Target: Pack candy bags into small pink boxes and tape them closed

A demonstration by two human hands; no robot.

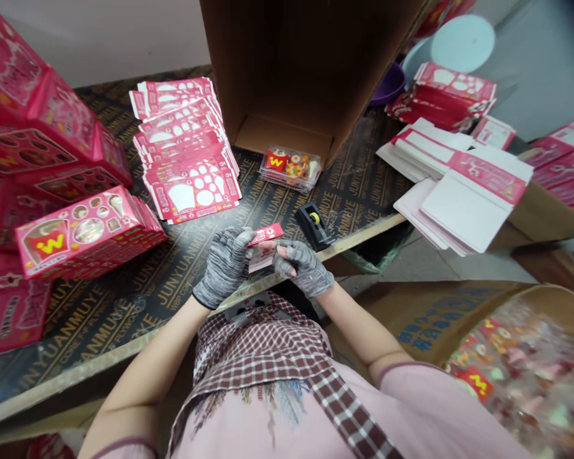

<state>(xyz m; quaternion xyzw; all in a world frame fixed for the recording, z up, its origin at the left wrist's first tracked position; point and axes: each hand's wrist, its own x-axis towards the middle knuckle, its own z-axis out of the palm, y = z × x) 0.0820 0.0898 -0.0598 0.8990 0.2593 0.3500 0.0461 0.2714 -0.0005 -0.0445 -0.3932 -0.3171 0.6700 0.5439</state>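
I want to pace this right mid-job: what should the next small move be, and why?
Probably square up the pink carton first: the left grip holds it, the right grip is at its other end, its shape is partly covered, and the clear packaging lies apart, near the tape dispenser.

Packing workshop: flat cartons [198, 185], tape dispenser [310, 223], perhaps bagged sweets [521, 382].

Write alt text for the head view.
Gloved left hand holds a small pink box, gloved right hand at its end, at a dark table. On it: tape dispenser, flat pink cartons, clear pack, open brown box, pink boxes.
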